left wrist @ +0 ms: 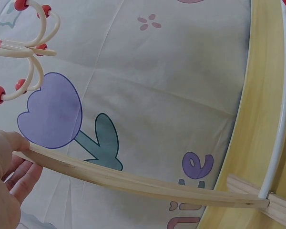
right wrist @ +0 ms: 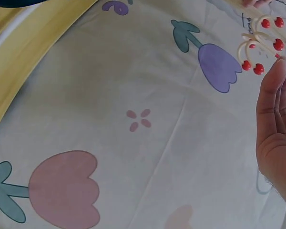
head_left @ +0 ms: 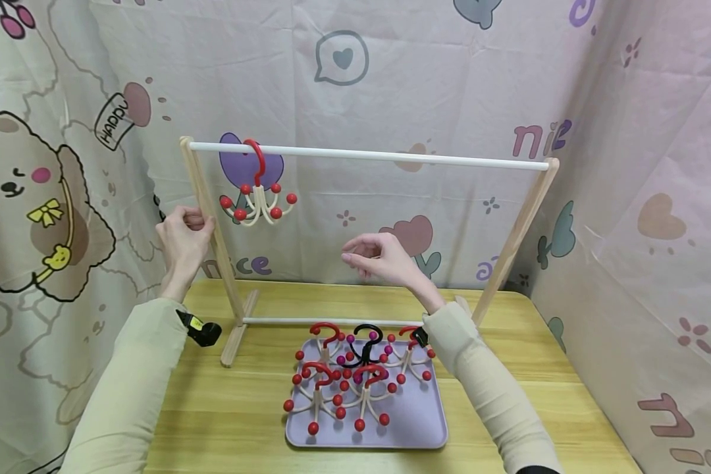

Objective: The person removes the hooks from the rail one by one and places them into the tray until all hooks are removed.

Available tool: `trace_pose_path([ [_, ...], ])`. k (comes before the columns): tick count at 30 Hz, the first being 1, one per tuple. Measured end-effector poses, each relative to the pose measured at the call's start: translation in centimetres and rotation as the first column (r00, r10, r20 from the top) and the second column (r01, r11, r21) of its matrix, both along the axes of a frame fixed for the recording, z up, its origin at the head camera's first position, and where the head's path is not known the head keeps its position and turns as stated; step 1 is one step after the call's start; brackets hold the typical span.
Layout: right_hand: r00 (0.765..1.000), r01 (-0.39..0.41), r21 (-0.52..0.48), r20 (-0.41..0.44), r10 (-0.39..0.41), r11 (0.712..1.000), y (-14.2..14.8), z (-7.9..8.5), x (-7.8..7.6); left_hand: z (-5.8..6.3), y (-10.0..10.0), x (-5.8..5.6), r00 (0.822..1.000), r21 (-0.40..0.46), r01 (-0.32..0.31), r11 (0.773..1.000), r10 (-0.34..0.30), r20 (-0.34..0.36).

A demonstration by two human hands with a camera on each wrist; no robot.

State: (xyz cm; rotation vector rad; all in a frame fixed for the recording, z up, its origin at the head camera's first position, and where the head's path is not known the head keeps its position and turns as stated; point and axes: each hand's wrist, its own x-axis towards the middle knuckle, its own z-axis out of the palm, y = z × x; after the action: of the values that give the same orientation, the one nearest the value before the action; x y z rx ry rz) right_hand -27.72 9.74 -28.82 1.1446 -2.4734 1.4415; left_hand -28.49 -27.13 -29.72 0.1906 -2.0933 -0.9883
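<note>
My left hand (head_left: 184,243) grips the left wooden post (left wrist: 133,183) of a hanging rack, thumb on one side and fingers on the other. From the white top rail (head_left: 355,155), near that post, hangs a claw hanger (head_left: 259,197) with a red hook and cream arms tipped with red balls. My right hand (head_left: 385,260) is in mid-air below the rail, to the right of the hanger, fingers loosely bent and holding nothing. In the right wrist view the hanging hanger (right wrist: 260,45) shows beyond the fingertips (right wrist: 280,64).
On the wooden table (head_left: 195,408), a lilac tray (head_left: 417,421) in front of the rack holds several more claw hangers, most red-hooked and one black hanger (head_left: 366,352). A lower white rail (head_left: 308,320) joins the posts. A patterned curtain (head_left: 355,85) surrounds the table.
</note>
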Motion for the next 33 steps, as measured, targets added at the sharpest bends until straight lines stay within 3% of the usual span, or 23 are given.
trace_pose_path([
  [11,1.0,0.017,-0.06,-0.012,-0.018,0.998,-2.3,1.8,-0.9,-0.1,0.0,0.1,1.0,0.003,0.0,1.0,0.0,0.006],
  [25,0.996,0.072,-0.145,-0.047,-0.08,0.987,-5.0,2.8,-1.7,0.1,0.1,0.2,1.0,0.014,0.005,1.0,-0.006,0.02],
  [33,0.993,0.12,-0.187,-0.001,-0.122,0.975,-6.7,3.7,-2.2,0.1,0.0,0.2,1.0,0.009,0.007,1.0,-0.007,0.012],
])
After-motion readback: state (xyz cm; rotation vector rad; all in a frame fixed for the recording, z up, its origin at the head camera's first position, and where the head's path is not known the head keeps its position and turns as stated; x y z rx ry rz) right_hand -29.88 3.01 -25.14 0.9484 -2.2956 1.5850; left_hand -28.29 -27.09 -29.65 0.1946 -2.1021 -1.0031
